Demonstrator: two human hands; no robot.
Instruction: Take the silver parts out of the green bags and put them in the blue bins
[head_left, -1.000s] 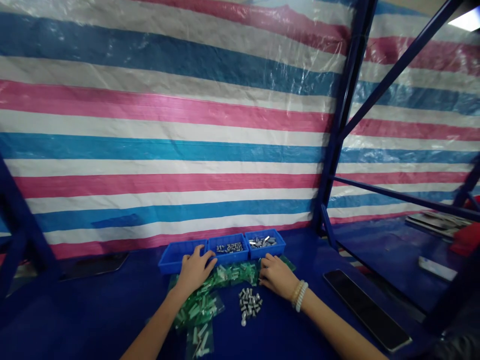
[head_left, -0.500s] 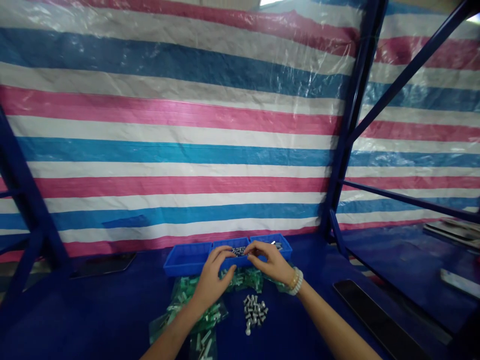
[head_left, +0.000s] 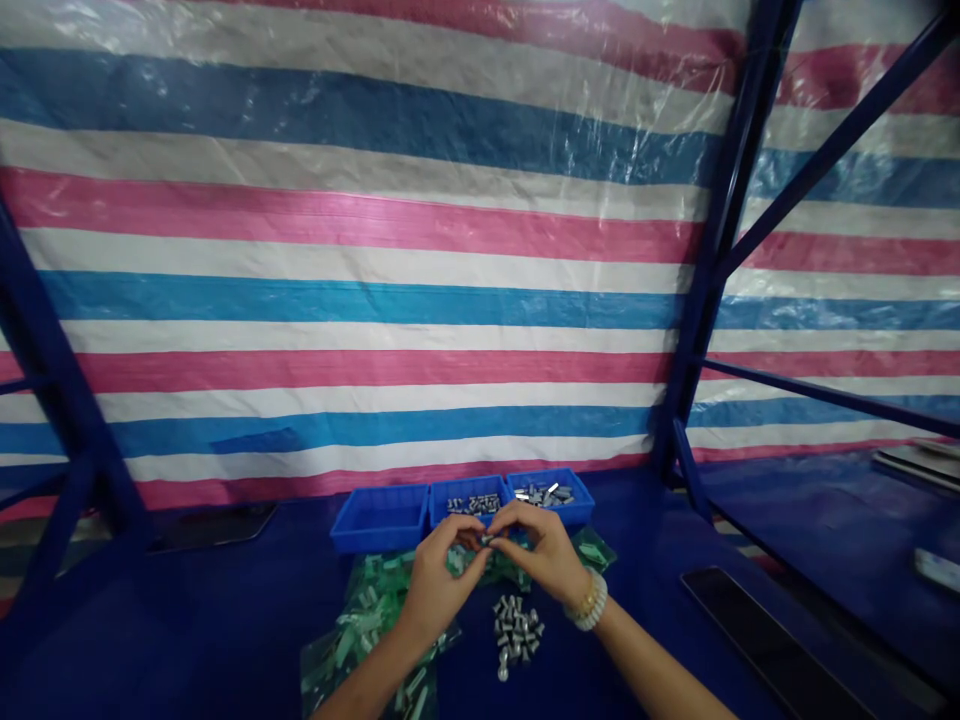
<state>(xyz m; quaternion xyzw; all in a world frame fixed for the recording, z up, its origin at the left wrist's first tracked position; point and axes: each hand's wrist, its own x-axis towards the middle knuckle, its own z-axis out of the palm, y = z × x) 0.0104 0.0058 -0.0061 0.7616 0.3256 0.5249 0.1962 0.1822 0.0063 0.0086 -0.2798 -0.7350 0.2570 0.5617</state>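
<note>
My left hand (head_left: 442,575) and my right hand (head_left: 546,555) meet in front of the blue trays, fingertips pinched together on a small metal part (head_left: 486,540). Behind them, the middle blue tray (head_left: 442,490) holds many small metal pieces, and the right blue tray (head_left: 581,512) holds longer metal pieces. The left blue tray (head_left: 382,517) shows a bare bottom. Below my hands lies a pile of silvery screw-like parts (head_left: 517,632). Clear bags with green-tinted contents (head_left: 360,625) lie under and beside my left hand.
A dark phone (head_left: 765,635) lies on the blue table (head_left: 225,620) at the right, another dark flat device (head_left: 214,527) at the back left. Blue metal posts (head_left: 705,270) stand at both sides before a striped plastic sheet (head_left: 375,300).
Both hands have drawn back from the middle tray toward me, and their fingertips have come together on a small part. The view has shifted slightly.
</note>
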